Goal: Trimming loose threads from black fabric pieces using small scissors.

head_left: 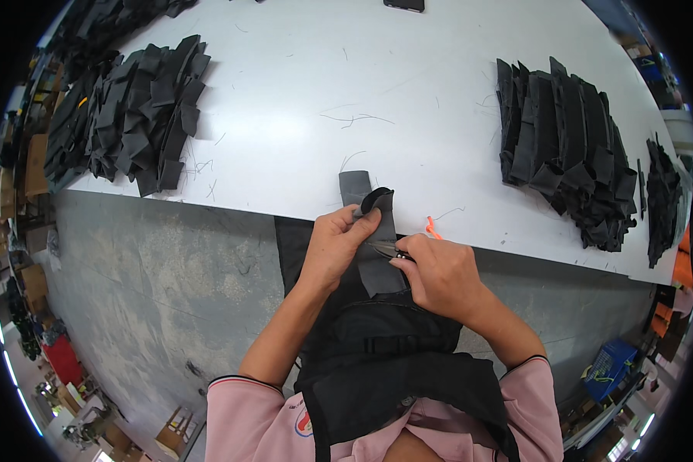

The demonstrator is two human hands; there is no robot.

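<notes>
My left hand [337,242] pinches a dark grey fabric strip [379,276] near the table's front edge. The strip's upper part is folded over at the fingertips, with one end lying on the table and the other hanging over my lap. Small thread snips [386,249] are gripped in my right hand [441,273], their blades pointing left across the strip, just below my left thumb. An orange cord [433,227] sticks out above my right hand; where it is attached is hidden.
Piles of dark fabric strips lie on the white table [300,85]: a left pile [150,108], a right pile [566,142] and a smaller bundle [661,200] at the far right. Loose threads [358,119] are scattered about. A black device [404,5] rests at the far edge.
</notes>
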